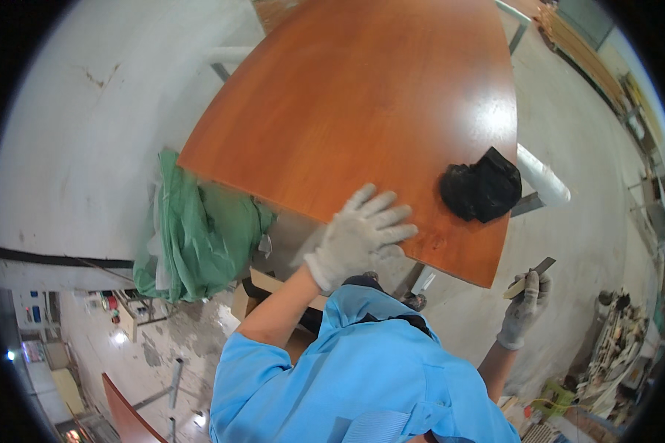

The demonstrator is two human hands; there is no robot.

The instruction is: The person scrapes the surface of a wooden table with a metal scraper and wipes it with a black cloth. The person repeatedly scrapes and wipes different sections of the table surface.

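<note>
A large reddish-brown wooden panel [347,111] with a glossy surface stretches out in front of me. My left hand [358,236], in a whitish work glove, lies at the panel's near edge with its fingers spread and nothing in them. Off to the right, beyond the panel's corner, my right hand [526,310] wears a similar glove. Its fingers are closed round a scraper [543,266] with a flat dark blade and a pale handle. A bunched black cloth [482,184] rests on the panel near its right edge.
Metal supports [543,177] carry the panel from below. A green sack [192,229] stands against the panel's left corner, beside a cardboard box [266,284]. Scrap pieces [613,354] are heaped at the right. Another reddish panel [125,413] shows at the lower left.
</note>
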